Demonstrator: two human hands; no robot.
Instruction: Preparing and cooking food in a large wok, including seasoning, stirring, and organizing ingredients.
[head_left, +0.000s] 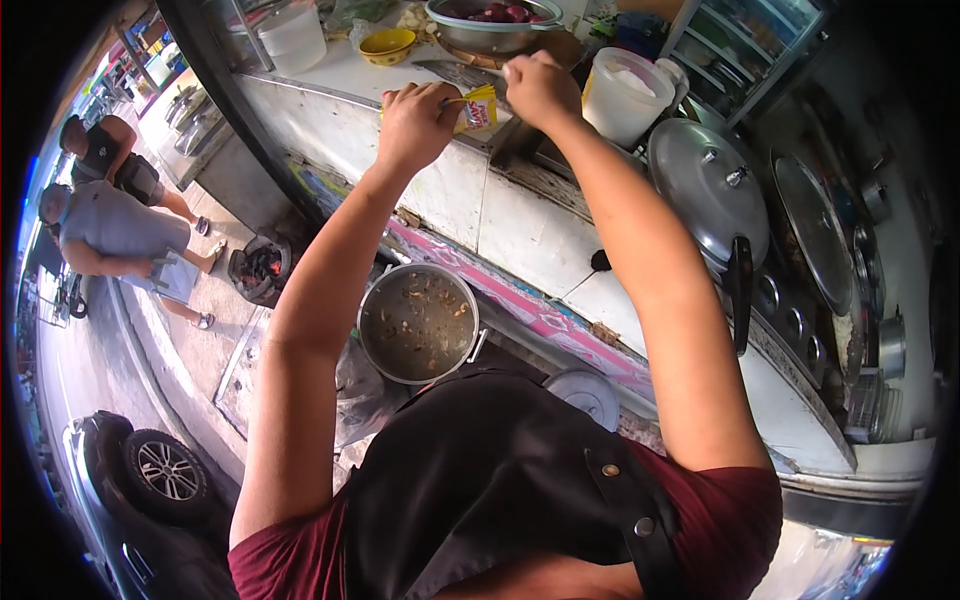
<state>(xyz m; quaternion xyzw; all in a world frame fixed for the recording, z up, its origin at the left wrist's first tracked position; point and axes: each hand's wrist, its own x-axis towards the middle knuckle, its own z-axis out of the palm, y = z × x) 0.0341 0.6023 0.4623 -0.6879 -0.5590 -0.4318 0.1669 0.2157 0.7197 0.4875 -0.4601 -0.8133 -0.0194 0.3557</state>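
My left hand (420, 120) grips a small yellow seasoning sachet (478, 109) that bears printed writing. It is held over the front edge of the white tiled counter (442, 180). To its right, my right hand (546, 88) is raised with bent fingers, apart from the sachet; whether anything small is pinched there is hidden. Below my forearms stands a metal pot (418, 322) of cloudy broth with brownish bits in it. Behind my hands lie a knife (469, 73), a yellow bowl (387, 46) and a metal basin (495, 34) holding dark red pieces.
Right of my hand stands a white plastic tub (626, 97) with white contents. A lidded pressure cooker (709, 195) juts its black handle forward. On the ground at left, a charcoal stove (261, 268) glows near two people (131, 225). A lid (585, 397) rests low by the counter.
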